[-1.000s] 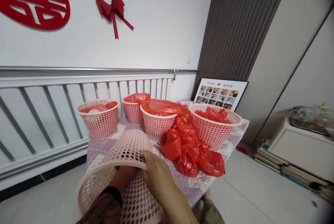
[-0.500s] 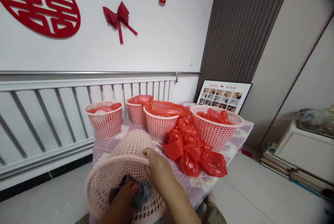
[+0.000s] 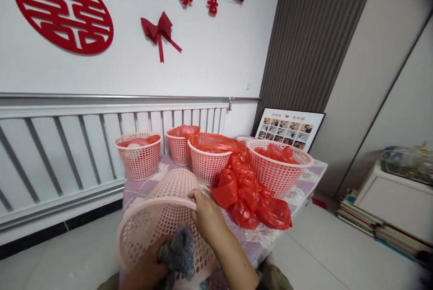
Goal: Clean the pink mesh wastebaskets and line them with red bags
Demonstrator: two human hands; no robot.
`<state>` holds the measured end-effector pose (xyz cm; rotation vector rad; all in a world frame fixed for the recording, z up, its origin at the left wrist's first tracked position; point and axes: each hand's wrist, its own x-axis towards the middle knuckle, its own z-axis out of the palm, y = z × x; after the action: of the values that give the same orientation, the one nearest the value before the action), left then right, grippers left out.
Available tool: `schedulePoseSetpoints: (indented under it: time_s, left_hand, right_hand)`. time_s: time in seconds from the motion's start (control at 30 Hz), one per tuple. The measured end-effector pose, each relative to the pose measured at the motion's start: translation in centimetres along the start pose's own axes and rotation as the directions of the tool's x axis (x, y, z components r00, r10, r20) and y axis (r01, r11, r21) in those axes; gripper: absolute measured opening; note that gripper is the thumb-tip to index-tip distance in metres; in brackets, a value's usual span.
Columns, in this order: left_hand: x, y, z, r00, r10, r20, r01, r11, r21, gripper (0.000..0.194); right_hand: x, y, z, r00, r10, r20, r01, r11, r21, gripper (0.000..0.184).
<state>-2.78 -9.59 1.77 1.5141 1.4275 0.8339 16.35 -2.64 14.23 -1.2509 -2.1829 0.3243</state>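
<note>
A pink perforated plastic basket (image 3: pixel 158 218) lies tipped on its side at the near edge of the table, its mouth turned toward me. My right hand (image 3: pixel 207 217) is closed over the top of its rim. My left hand (image 3: pixel 149 268) reaches into the mouth of the basket and grips a grey cloth (image 3: pixel 177 251) pressed against the inner wall. Beside the basket on the table sits a heap of red plastic bags (image 3: pixel 252 195).
Four upright pink baskets stand farther back on the floral-covered table (image 3: pixel 304 181), each lined or filled with red plastic. A white radiator cover runs along the wall to the left. A framed photo collage (image 3: pixel 291 127) leans behind the table. Stacked books (image 3: pixel 375 222) lie on the floor at right.
My left hand has come back from deep inside the basket toward its mouth, bringing the grey cloth into view. My right hand keeps its hold on the rim. The view has shifted slightly.
</note>
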Motion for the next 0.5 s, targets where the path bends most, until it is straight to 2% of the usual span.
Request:
schedulePoseSetpoints:
  time_s: [0.07, 0.1, 0.17, 0.23, 0.3, 0.37, 0.5]
  left_hand:
    - [1.6, 1.0, -1.1, 0.998, 0.061, -0.005, -0.061, 0.995, -0.080, 0.064]
    - [2.6, 1.3, -1.5, 0.998, 0.066, -0.018, -0.067, 0.995, -0.070, 0.061]
    - [4.8, 1.0, -2.0, 0.997, 0.001, -0.080, 0.002, 0.999, 0.040, 0.061]
    - [6.7, 0.0, -1.9, 0.979, -0.086, -0.187, 0.114, 0.982, 0.147, 0.069]
    - [8.0, -1.1, -1.3, 0.949, -0.129, -0.287, 0.200, 0.952, 0.233, 0.076]
    - [8.6, -1.7, -0.2, 0.925, -0.123, -0.359, 0.249, 0.911, 0.329, 0.079]
    - [8.7, -1.3, 3.0, 0.923, -0.086, -0.376, 0.280, 0.820, 0.499, 0.086]
  right_hand:
    - [0.0, -0.1, 0.0, 1.000, 0.006, 0.006, -0.006, 1.000, -0.002, 0.032]
    - [0.0, -0.1, 0.0, 1.000, 0.011, 0.006, -0.011, 1.000, -0.003, 0.032]
    - [-0.1, -0.2, -0.1, 1.000, 0.015, 0.003, -0.015, 1.000, -0.002, 0.032]
    - [-0.1, -0.2, -0.1, 1.000, 0.015, -0.001, -0.015, 1.000, 0.003, 0.032]
    - [-0.2, -0.2, -0.1, 1.000, 0.020, -0.005, -0.020, 1.000, 0.010, 0.031]
    - [-0.2, -0.1, -0.2, 1.000, 0.022, -0.006, -0.022, 1.000, 0.017, 0.030]
    - [-0.3, -0.1, -0.2, 0.999, 0.035, -0.001, -0.035, 0.999, 0.035, 0.030]
